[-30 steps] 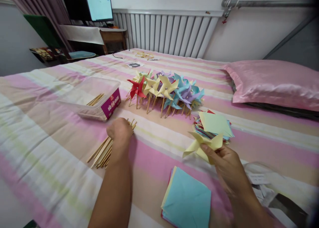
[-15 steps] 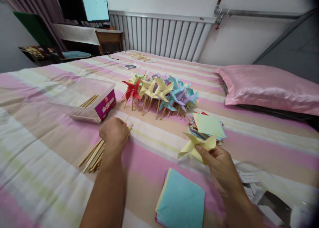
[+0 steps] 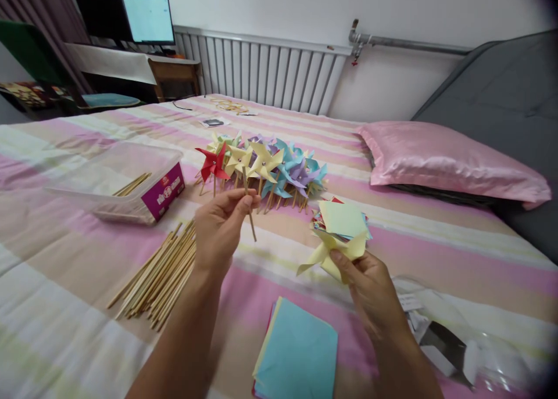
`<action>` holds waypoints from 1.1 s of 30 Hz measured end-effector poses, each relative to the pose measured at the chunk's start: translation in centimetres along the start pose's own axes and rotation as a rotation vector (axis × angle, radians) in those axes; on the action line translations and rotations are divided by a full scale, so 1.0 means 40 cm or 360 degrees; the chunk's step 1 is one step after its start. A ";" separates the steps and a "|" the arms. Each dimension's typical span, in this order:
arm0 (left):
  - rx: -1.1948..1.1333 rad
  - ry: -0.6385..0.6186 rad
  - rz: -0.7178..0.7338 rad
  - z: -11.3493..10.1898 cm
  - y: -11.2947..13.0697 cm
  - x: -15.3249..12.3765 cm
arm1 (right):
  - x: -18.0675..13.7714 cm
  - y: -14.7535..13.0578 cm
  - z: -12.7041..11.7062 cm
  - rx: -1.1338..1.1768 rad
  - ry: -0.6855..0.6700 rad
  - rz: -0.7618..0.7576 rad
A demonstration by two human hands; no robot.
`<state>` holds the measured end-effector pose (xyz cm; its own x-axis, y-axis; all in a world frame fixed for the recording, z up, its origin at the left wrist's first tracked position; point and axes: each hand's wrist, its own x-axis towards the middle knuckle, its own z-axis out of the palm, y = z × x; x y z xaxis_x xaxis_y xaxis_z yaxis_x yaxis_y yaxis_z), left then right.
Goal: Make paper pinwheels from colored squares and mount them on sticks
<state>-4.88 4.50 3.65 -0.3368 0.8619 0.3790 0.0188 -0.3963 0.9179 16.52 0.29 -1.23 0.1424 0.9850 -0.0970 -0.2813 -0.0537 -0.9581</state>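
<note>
Between thumb and fingers, my left hand (image 3: 224, 222) grips a thin wooden stick (image 3: 252, 227), tilted and raised off the bed. Below and left of that hand lies a loose pile of similar wooden sticks (image 3: 152, 283). My right hand (image 3: 370, 283) pinches a pale yellow paper pinwheel (image 3: 325, 256) near its middle; no stick shows on it. Just beyond it sits a stack of coloured paper squares (image 3: 342, 219), pale yellow on top. Nearer to me is another stack of paper squares (image 3: 300, 352), blue on top. Finished pinwheels on sticks (image 3: 264, 164) stand grouped behind my hands.
A clear plastic box (image 3: 148, 204) holding some sticks stands at left on the striped bed (image 3: 65, 271). Crumpled clear packaging (image 3: 462, 335) lies at lower right. A pink pillow (image 3: 449, 161) is at right. Yellow strips (image 3: 229, 105) lie toward the radiator (image 3: 261, 68).
My left hand has lifted a stick from the pile and moved right, turning palm inward. My right hand still holds the yellow pinwheel. The whole view has shifted slightly.
</note>
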 end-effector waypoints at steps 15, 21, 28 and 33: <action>-0.0293 -0.0378 -0.0590 0.110 -0.141 -0.046 | 0.006 -0.024 0.004 0.0203 0.0051 -0.0112; 0.0010 -0.0562 -0.0775 0.086 -0.153 -0.032 | 0.005 -0.020 0.000 0.0175 0.0029 -0.0105; -0.0119 -0.0658 -0.0800 0.079 -0.137 -0.034 | 0.010 -0.009 -0.009 0.0147 0.0028 -0.0088; -0.0677 -0.0587 -0.0812 0.068 -0.105 -0.024 | 0.011 -0.007 -0.014 0.0128 -0.0070 -0.0119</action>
<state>-2.06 6.20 -0.24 0.1317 0.9913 0.0029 -0.4449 0.0565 0.8938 17.20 0.66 -1.15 0.1247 0.9921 -0.0125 -0.3469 0.0318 -0.9373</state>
